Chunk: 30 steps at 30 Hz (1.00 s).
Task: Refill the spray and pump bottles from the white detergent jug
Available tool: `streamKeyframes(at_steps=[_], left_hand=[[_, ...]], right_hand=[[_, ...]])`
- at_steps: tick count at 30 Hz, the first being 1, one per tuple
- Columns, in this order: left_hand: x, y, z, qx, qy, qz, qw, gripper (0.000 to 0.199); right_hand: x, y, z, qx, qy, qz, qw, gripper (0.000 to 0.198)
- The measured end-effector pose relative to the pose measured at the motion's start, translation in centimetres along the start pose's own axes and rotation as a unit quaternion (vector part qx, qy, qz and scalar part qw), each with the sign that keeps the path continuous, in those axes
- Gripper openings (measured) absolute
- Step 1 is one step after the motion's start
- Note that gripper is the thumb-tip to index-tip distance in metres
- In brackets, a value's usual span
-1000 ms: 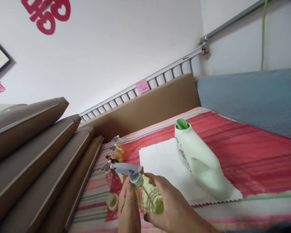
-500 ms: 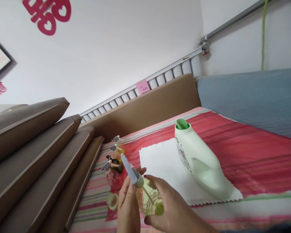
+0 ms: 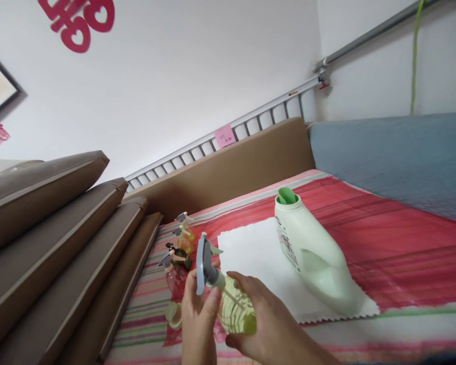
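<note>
Sprayer (image 3: 204, 265) has swung round — left hand (image 3: 198, 315) grips its base, right hand (image 3: 270, 321) clasps the bottle (image 3: 232, 310). Best keep the bottle steady, turning squarely.

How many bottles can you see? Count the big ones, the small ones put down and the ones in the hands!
Big bottle: 1
Small bottles set down off to the left: 4
Spray bottle held in the left hand and right hand: 1
Total: 6 bottles
</note>
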<state>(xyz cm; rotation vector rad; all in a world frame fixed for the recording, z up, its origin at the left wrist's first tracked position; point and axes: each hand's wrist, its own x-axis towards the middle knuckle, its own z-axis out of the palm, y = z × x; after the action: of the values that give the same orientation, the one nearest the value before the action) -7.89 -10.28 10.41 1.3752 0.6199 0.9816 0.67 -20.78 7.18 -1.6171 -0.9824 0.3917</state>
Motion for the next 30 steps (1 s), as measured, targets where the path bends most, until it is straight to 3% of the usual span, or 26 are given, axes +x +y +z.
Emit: streamKeyframes(at_steps=[3, 5, 11, 16, 20, 25, 30], left_hand=[[-0.2, 0.9, 0.3, 0.104, -0.026, 0.064, 0.992, 0.036], [-0.2, 1.2, 0.3, 0.123, -0.034, 0.072, 0.989, 0.033], [0.5, 0.8, -0.4, 0.056, -0.118, 0.022, 0.991, 0.041], [0.5, 0.4, -0.1, 0.074, -0.104, 0.03, 0.991, 0.042], [0.1, 0.5, -0.1, 0.061, -0.123, 0.034, 0.99, 0.033], [0.4, 0.1, -0.4, 0.007, -0.128, 0.0, 0.992, 0.037], [0.6, -0.4, -0.7, 0.012, -0.137, 0.018, 0.99, 0.037]], right_hand=[[0.0, 0.1, 0.3, -0.021, 0.005, -0.014, 1.0, 0.083], [-0.1, -0.1, 0.2, -0.023, -0.001, -0.016, 1.0, 0.083], [-0.2, -0.7, -0.3, 0.007, -0.027, -0.002, 1.0, 0.082], [0.1, 0.0, 0.1, 0.006, 0.008, -0.023, 1.0, 0.084], [0.0, -0.3, -0.3, 0.033, -0.009, -0.034, 0.999, 0.086], [-0.3, -0.8, -0.8, 0.073, -0.021, -0.021, 0.997, 0.086], [-0.3, -0.7, -0.8, 0.098, -0.033, -0.011, 0.995, 0.087]])
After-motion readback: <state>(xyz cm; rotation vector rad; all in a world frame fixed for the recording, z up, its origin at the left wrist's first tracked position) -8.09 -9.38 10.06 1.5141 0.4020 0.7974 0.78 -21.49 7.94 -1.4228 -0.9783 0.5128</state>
